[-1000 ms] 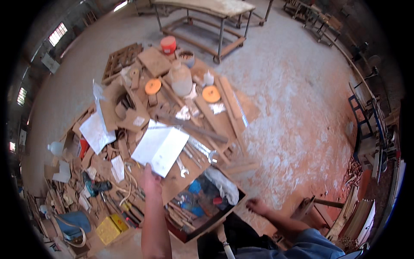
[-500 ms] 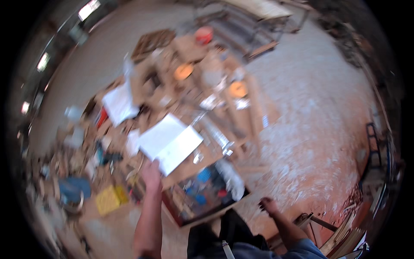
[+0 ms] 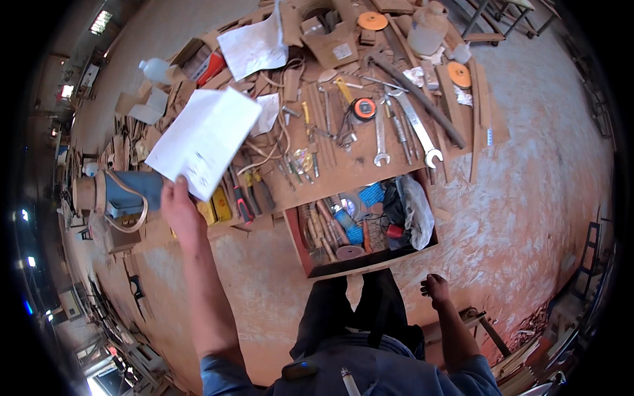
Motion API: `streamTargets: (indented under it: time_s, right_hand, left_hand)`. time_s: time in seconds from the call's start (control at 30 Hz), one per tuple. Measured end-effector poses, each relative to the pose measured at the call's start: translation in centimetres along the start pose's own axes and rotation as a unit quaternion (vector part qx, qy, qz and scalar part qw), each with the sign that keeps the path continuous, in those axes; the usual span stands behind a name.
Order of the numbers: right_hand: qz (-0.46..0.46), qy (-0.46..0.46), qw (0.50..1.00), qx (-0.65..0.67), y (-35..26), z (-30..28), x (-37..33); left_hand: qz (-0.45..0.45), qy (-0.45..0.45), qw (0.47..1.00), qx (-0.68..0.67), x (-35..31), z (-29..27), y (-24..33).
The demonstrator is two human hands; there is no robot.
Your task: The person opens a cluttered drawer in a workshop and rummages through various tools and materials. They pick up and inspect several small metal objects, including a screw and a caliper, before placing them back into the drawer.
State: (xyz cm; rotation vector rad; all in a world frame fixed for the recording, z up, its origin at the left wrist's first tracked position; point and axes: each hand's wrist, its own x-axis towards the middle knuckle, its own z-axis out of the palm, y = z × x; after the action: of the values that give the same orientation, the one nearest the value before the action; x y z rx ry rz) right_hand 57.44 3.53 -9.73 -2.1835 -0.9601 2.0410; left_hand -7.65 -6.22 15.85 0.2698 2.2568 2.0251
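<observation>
My left hand (image 3: 178,203) is closed on the lower edge of a folded white sheet of paper (image 3: 208,135), thumb on top. Handwritten marks run along the sheet's near part. It is held over the cluttered left side of the workbench. Red-handled pliers (image 3: 242,203) and a yellow box (image 3: 214,208) lie next to this hand. Low at the right, away from the bench, hangs my right hand (image 3: 436,289), its fingers curled loosely with nothing visible in them. Nearest to it is the pulled-out drawer (image 3: 370,264), full of tools, blue pieces and a clear plastic bag (image 3: 416,214).
On the bench lie a tape measure (image 3: 363,109), a large wrench (image 3: 416,125), a smaller wrench (image 3: 381,138), a dark metal bar (image 3: 422,102) and another white sheet (image 3: 254,46). A blue container (image 3: 132,195) stands at the left. The drawer juts out before my legs.
My left hand has moved left with the paper, off the bench's middle, baring the tools there. My view has shifted too. The right hand's fingers are more curled.
</observation>
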Motion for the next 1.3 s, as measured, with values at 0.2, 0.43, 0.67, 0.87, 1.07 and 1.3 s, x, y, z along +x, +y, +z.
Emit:
streamTargets:
  time_s: [0.2, 0.43, 0.67, 0.87, 1.07, 1.3]
  right_hand:
    - [-0.001, -0.014, 1.000, 0.012, 1.5, 4.8, -1.5]
    - [0.001, -0.008, 1.000, 0.001, 3.5, 6.2, -2.3]
    - [0.007, -0.004, 1.000, -0.009, 5.3, 5.5, -2.0]
    - [0.015, -0.013, 1.000, -0.007, 5.7, 5.3, -2.0]
    - [-0.011, 0.000, 1.000, -0.017, 5.7, 4.3, -1.6]
    - [-0.013, -0.013, 1.000, -0.004, 4.7, 4.8, -1.5]
  left_hand:
    - [0.019, -0.006, 0.997, -0.078, 6.1, -0.6, 4.8]
    - [-0.015, -0.015, 0.996, -0.088, 8.1, 1.5, 4.1]
    - [-0.121, -0.107, 0.987, -0.020, 6.7, 4.5, -4.8]
    - [-0.228, -0.102, 0.968, 0.027, -1.5, 10.1, -9.8]
    - [-0.063, -0.154, 0.966, 0.199, -1.4, 10.2, -12.1]
    - [-0.114, -0.156, 0.977, 0.091, 5.1, 8.2, -12.3]
